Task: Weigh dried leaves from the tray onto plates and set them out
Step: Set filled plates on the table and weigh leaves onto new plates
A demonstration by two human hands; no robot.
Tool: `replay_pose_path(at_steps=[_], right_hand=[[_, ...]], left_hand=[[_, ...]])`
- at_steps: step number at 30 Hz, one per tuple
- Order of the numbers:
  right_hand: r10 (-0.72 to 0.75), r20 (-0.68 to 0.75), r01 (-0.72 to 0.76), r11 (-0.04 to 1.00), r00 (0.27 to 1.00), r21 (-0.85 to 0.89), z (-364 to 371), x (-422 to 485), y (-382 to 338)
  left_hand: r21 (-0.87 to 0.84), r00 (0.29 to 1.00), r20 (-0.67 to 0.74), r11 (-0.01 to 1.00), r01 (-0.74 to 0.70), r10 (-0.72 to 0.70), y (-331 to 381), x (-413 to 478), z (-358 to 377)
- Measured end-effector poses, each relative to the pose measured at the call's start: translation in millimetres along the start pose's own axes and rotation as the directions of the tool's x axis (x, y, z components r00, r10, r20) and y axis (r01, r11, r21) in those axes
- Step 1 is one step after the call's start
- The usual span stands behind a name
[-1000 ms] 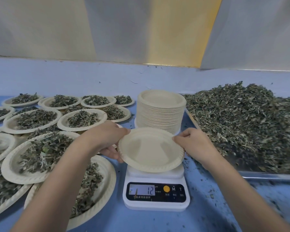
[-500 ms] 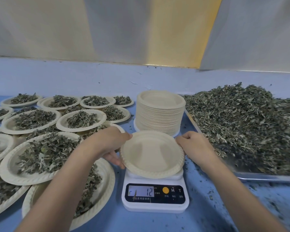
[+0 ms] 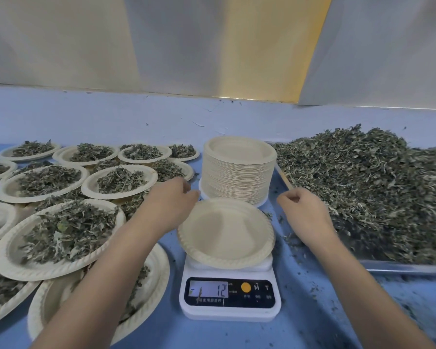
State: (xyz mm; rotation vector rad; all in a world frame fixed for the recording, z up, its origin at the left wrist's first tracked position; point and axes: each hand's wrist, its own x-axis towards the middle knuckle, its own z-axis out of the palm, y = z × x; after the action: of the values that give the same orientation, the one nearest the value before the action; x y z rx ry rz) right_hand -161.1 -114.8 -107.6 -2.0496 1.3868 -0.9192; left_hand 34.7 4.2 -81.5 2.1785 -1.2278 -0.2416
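Nearest, below and between both wrists: scale (image 3: 228, 293), reading 12 with what looks like a minus mark ahead of it. Just above that, plate (image 3: 225, 233) sitting bare on the pan, overhanging it all round, nothing in it yet. At its far left rim, left hand (image 3: 171, 200), fingers relaxed and gripping nothing; cannot tell whether touching the rim or just beside it. Off the far right rim and clear of it, right hand (image 3: 302, 207), fingers loosely curled around nothing. Left of the left hand, filled plates (image 3: 58, 233), crowded and overlapping, some resting on others. Just beyond both hands, stack (image 3: 239, 170) of spare plates. Right of the right hand, tray (image 3: 400, 267) heaped with leaves (image 3: 375, 185), near edge of the heap just beside the knuckles. Judging from this: loading not yet begun, and several ways to spoil it. Reading probably neither settled nor zeroed (worth a glance before loading), risking a wrong portion. Light plate on a small pan, so easily nudged off-centre by a forearm, or tipped by a handful dropped near the rim. Loose flakes, prone to scattering between tray and plate and onto the scale. Little room left of the left hand for setting another down without knocking a neighbour.
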Motion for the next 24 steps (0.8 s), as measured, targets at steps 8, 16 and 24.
replay_pose_path(at_steps=[8,16,24], right_hand=[[0.226,-0.01,-0.208,0.877,0.974,-0.433,-22,38,61],[0.53,-0.089,-0.449,0.603,0.843,-0.659,-29,79,118],[0.587,-0.213,-0.599,0.606,0.781,-0.523,-36,108,145]], left_hand=[[-0.336,0.962,-0.159,0.904,-0.264,0.222,59,-5,25],[-0.537,0.932,-0.138,0.766,-0.354,0.334,136,-10,67],[-0.6,0.927,-0.101,0.722,-0.345,0.36,170,-9,93]])
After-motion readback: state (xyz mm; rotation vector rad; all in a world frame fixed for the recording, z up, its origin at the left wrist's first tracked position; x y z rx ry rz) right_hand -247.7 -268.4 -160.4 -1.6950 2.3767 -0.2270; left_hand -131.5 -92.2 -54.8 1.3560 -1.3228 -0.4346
